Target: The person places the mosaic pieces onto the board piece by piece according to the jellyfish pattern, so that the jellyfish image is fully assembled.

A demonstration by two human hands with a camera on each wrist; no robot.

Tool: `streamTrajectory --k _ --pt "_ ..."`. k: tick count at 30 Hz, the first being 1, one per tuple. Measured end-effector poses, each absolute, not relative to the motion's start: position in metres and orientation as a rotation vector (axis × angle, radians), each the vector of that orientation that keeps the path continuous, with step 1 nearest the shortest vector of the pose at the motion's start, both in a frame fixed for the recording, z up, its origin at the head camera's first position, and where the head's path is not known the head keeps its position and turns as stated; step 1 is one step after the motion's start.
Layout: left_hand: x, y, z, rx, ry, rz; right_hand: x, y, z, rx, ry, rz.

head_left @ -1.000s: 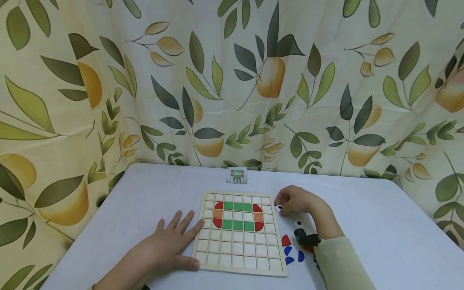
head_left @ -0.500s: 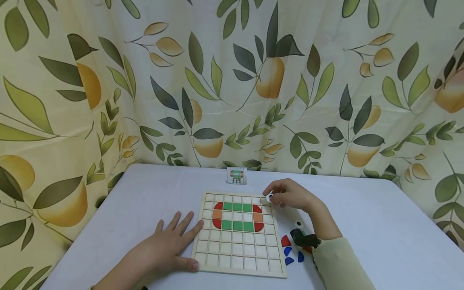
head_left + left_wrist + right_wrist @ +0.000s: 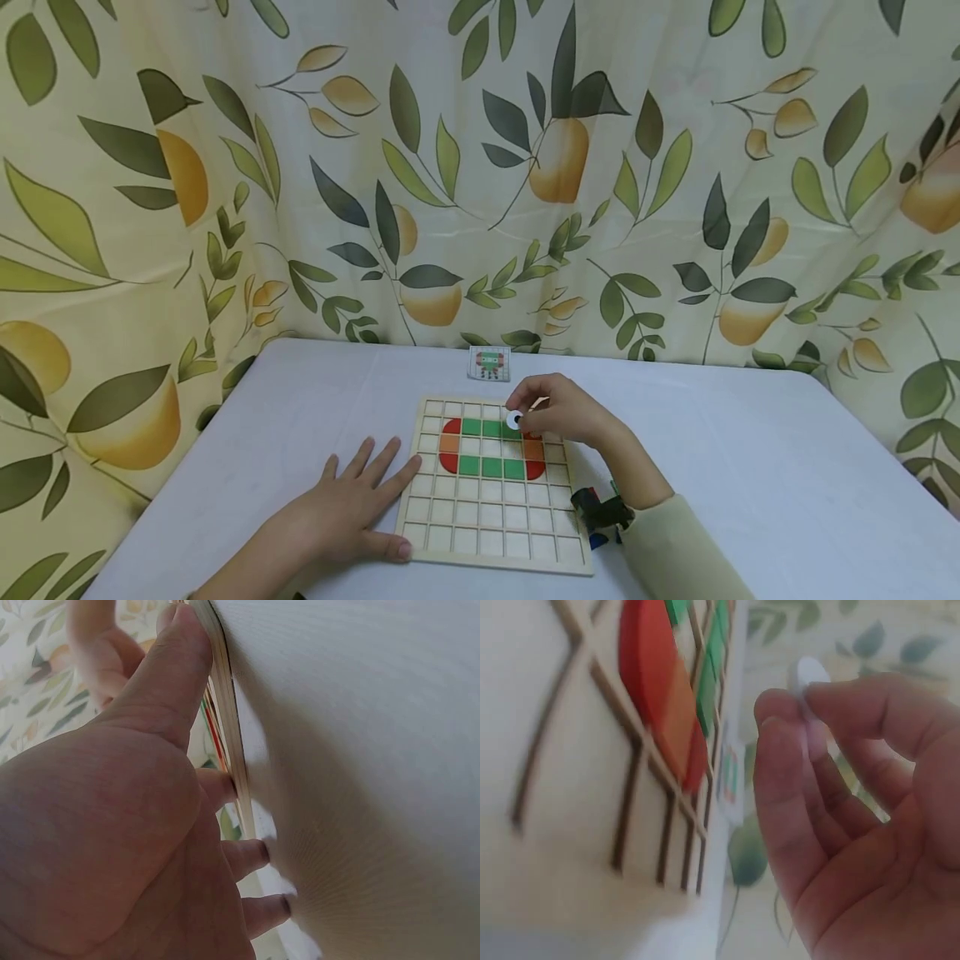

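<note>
Disc (image 3: 513,419) pinched in right hand (image 3: 558,408); shifted from board's (image 3: 491,513) far-right corner to green tiles (image 3: 491,428): apparently placing stage. Left hand (image 3: 352,504): spread, left edge.

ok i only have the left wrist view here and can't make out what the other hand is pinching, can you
Observer: Yes, the right hand pinches a small flat white disc with a black dot.
Operator: is it resting on anything
Observer: No, the right wrist view shows a gap between it and the pale wooden grid board.
Operator: anything lying past the board's far edge
Observer: Yes, a small rectangular printed card lies there on the white tabletop.
</note>
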State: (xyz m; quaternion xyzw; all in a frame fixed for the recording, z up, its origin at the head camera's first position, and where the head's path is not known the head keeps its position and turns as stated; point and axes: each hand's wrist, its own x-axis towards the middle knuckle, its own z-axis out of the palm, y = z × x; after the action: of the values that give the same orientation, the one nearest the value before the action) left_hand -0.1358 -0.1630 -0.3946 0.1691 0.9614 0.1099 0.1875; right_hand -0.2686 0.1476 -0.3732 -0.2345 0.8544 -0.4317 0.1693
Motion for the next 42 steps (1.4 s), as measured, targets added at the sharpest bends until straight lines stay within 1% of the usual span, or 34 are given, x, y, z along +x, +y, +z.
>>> streamTrajectory --k 7,14,24,30,34,42 --pt "-0.136 -0.164 -0.396 0.483 2.703 0.309 -0.257 0.123 -0.377 -0.794 2.442 -1.102" --pt "-0.137 -0.164 -0.394 0.49 2.711 0.297 -0.25 0.107 -0.381 -0.835 2.469 -0.995" --pt "-0.138 -0.163 -0.395 0.458 2.691 0.312 -0.249 0.112 -0.374 -0.848 2.501 -0.846" --pt "-0.138 -0.164 -0.396 0.455 2.682 0.321 -0.247 0.12 -0.37 -0.981 2.436 -0.758" --pt "-0.138 -0.163 -0.395 0.457 2.681 0.317 -0.245 0.117 -0.371 -1.051 2.426 -0.717" --pt "-0.137 -0.163 -0.395 0.467 2.693 0.308 -0.243 0.109 -0.371 -1.105 2.412 -0.702"
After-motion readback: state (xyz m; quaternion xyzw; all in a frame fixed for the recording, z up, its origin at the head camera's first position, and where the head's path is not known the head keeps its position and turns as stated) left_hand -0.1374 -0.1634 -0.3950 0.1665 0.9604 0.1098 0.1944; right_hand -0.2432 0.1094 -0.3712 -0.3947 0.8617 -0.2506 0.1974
